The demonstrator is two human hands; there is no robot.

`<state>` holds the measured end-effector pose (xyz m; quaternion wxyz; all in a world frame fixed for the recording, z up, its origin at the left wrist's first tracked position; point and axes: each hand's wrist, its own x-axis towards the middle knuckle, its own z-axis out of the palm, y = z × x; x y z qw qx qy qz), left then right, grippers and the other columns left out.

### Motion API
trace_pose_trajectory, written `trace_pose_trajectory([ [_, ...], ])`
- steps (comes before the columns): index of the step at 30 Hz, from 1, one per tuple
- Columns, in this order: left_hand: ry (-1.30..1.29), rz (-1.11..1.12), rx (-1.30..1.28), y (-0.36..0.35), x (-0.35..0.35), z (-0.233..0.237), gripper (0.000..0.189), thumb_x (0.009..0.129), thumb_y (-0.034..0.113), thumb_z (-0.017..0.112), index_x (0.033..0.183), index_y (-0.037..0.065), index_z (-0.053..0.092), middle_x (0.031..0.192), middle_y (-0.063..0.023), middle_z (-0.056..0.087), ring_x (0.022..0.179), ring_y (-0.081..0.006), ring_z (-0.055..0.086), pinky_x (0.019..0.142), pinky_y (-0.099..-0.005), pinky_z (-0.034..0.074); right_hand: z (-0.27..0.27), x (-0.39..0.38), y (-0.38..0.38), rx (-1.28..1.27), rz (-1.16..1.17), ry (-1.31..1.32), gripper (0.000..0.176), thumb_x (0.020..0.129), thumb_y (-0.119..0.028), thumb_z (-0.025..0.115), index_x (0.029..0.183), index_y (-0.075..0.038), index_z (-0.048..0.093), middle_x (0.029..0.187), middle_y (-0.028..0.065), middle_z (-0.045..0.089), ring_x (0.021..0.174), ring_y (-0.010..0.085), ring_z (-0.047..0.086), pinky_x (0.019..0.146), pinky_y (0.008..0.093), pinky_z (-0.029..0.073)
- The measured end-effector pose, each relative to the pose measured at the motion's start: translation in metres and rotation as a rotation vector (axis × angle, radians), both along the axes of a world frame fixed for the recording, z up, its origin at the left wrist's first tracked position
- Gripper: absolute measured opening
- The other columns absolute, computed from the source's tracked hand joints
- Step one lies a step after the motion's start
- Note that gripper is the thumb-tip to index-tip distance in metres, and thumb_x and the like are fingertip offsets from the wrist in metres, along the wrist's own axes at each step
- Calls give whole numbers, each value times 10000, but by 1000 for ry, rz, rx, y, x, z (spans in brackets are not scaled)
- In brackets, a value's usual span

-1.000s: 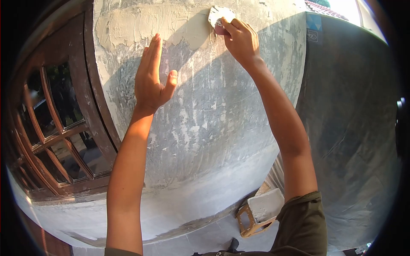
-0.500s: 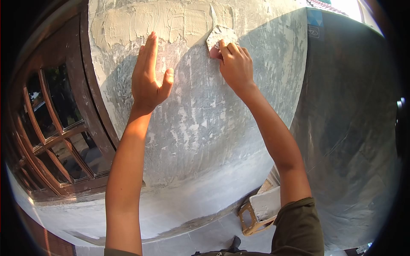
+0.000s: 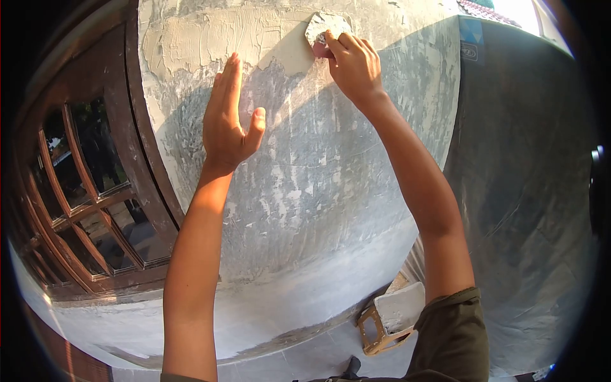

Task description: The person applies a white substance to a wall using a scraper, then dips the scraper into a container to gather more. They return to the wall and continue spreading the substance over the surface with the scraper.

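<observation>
My right hand grips a putty knife with a reddish handle, its wide blade smeared with pale putty. The blade lies against the upper part of the wall, at the right side of a band of cream putty. Lower and to the left, my left hand is open with fingers stretched upward and thumb apart. It holds nothing, and its fingertips reach the lower border of the putty. Whether the palm presses on the wall cannot be made out.
A brown wooden window frame with glass panes borders the wall on the left. Dark sheeting hangs on the right. Below my right arm, a putty-smeared pale container rests on a yellowish stool on the tiled floor.
My right hand has moved upward with the putty knife, uncovering a smooth putty patch below the blade. My left hand stays stretched out at about the same spot on the wall.
</observation>
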<state>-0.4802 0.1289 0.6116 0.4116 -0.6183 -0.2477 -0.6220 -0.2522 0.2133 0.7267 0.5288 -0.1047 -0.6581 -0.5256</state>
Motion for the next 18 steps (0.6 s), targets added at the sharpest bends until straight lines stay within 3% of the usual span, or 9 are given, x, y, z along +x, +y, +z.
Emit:
trace_pose_trajectory([
  [8,26,-33,8,1,0,1,747,837,208,540,1506,-82,375,1533,-284,432,1427,-418,432,1194,-522,320,-56,11,-8,-205,-75,-5,356,831,-18,624,1179,-7,696,920,91,678,938,255,685,894,402,511],
  [10,24,-31,13,0,1,1,747,842,217,539,1506,-84,374,1532,-291,428,1427,-423,429,1195,-521,317,-77,13,-18,-208,-71,-5,378,803,-3,640,1177,-9,694,911,91,668,933,268,684,876,407,512],
  [13,27,-20,26,2,0,1,744,847,222,534,1510,-75,374,1536,-282,429,1430,-415,429,1198,-516,315,-111,17,-38,-438,69,-11,434,750,-17,723,1183,-41,705,895,71,644,865,267,666,819,396,518],
  [16,13,-19,11,1,1,1,735,854,220,527,1514,-64,374,1541,-269,429,1432,-405,430,1199,-513,316,-102,17,-51,-459,195,-30,421,738,-25,748,1154,-78,728,881,58,642,824,256,656,772,380,529],
  [18,10,-18,10,1,1,2,736,851,217,526,1515,-60,375,1544,-263,429,1433,-400,431,1200,-513,315,-66,11,-38,-342,248,32,387,755,-42,749,1139,-91,738,856,48,658,781,245,664,754,370,537],
])
